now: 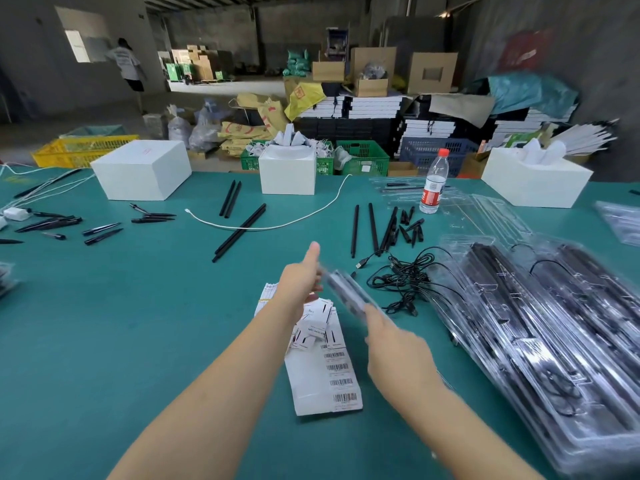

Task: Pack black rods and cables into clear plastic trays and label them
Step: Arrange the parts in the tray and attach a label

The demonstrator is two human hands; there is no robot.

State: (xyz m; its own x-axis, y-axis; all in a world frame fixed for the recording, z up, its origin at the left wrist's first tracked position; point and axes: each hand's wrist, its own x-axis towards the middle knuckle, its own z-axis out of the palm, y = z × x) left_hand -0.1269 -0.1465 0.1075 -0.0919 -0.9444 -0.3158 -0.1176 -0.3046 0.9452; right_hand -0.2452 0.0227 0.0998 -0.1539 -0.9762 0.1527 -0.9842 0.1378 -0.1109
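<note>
Both hands hold a blurred clear plastic tray (346, 292) with black parts inside, raised above the green table. My left hand (301, 275) grips its far end, thumb up. My right hand (391, 344) grips the near end. Under them lie white barcode label sheets (329, 379) and loose small labels (311, 327). A tangle of black cables (405, 278) lies just to the right. Loose black rods (372, 226) and short black tips (412, 226) lie beyond it; more rods (239, 232) lie at centre. Stacked filled trays (540, 323) fill the right side.
Three white boxes (142, 169) (287, 173) (535, 181) stand along the table's far edge. A water bottle (434, 183) stands by empty clear trays (460, 209). A white cable (277, 220) crosses the middle. Black pen-like parts (100, 230) lie at left. A person stands far back left.
</note>
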